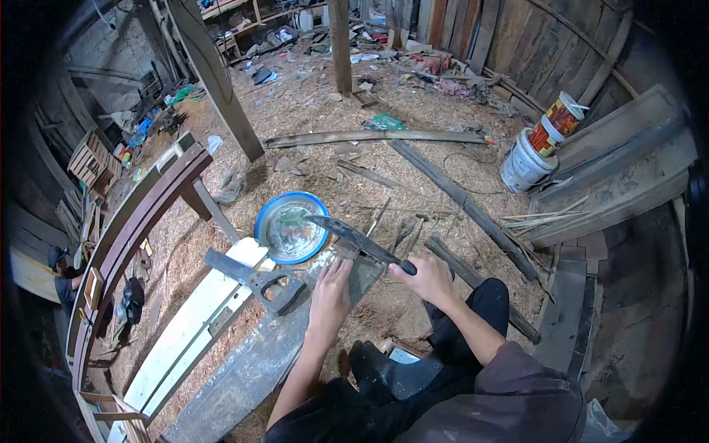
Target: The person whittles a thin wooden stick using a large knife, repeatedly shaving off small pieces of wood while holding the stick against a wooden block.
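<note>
My right hand [428, 279] is closed around the black handle of a machete [356, 238]. Its dark blade points up and left, with the curved tip over the near edge of a blue-rimmed basin [325, 244]. Just below the blade, my left hand [331, 294] has its fingers together at the far end of a worn grey plank [247, 378]. What those fingers pinch or press is too small and covered to make out. Left of that hand, a handsaw [279, 289] lies across the grey plank and a white board [188, 336].
Wood shavings cover the floor. Long timbers [461, 199] lie ahead and to the right. Stacked buckets [528, 161] stand at the right wall. A curved wooden frame [122, 244] rises on the left, with another person [65, 279] behind it. Two posts [340, 48] stand ahead.
</note>
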Motion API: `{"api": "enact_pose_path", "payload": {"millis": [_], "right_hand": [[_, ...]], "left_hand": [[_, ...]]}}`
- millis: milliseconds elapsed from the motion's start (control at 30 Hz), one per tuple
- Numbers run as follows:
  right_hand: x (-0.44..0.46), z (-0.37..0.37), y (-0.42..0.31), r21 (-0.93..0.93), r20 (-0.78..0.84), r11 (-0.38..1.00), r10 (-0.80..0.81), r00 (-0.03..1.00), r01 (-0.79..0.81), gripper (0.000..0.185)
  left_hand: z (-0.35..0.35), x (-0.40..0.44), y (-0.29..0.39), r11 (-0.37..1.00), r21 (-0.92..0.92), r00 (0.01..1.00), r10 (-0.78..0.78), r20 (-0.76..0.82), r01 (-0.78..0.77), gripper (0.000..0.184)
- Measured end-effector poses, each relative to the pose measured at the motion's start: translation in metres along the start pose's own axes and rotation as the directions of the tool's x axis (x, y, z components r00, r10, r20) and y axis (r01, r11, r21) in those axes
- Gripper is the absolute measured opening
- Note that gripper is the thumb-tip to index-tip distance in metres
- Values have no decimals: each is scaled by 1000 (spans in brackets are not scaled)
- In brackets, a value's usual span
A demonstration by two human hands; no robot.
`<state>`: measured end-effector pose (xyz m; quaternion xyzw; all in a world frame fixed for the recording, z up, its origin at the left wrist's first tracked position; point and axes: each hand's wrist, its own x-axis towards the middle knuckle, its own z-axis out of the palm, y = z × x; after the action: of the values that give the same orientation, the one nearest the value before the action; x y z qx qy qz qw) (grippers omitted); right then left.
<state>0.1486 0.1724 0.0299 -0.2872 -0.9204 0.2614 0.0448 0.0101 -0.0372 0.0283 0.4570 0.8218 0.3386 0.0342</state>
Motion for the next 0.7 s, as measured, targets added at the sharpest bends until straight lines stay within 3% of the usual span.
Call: {"api": "enact_pose_path", "payload": {"millis": [167,233,433,700], "right_hand": [[-4,3,0,0,-42,1000,-7,999,7,70],[-5,0,-4,37,0,999,0,1000,0,76],[-10,15,-6,2,-66,1000,-25,998,25,76],[-4,3,-10,2,-35,1000,-5,999,6,76]], "left_hand": [[4,10,-7,997,58,997,55,53,-58,47],[8,15,-7,978,186,993,85,86,-100,49],[25,31,-21,984,167,986,39,160,-66,45],[42,22,-24,981,147,991,123,57,-131,41]]}}
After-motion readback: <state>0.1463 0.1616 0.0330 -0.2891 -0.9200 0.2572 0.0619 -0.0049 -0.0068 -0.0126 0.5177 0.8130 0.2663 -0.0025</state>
